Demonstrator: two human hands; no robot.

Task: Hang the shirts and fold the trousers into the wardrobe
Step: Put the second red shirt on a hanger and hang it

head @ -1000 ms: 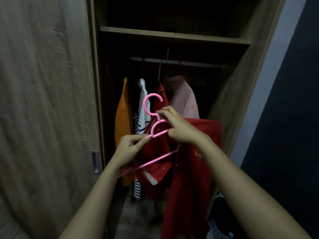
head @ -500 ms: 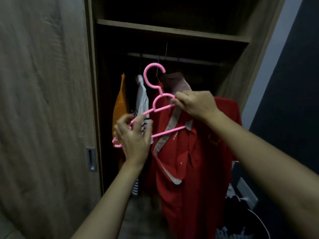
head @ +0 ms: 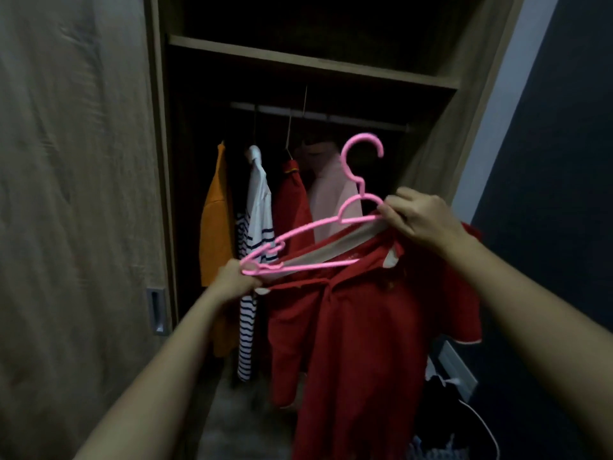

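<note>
head view: left hand [head: 236, 277] pinches the pink hanger [head: 311, 240] at its left tip; right hand [head: 418, 218] grips its right shoulder with the red shirt's [head: 365, 327] collar, near the open wardrobe [head: 311, 64]. advice: seat both shoulders before lifting the hook to the rail [head: 331, 114].

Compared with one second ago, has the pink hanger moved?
Yes. The pink hanger moved right: its hook was in front of the striped shirt and is now right of the pale pink shirt.

We lose the pink hanger's [head: 308, 232] right shoulder behind the right hand [head: 419, 220]; the red shirt's [head: 368, 327] hem below it leaves frame.
</note>
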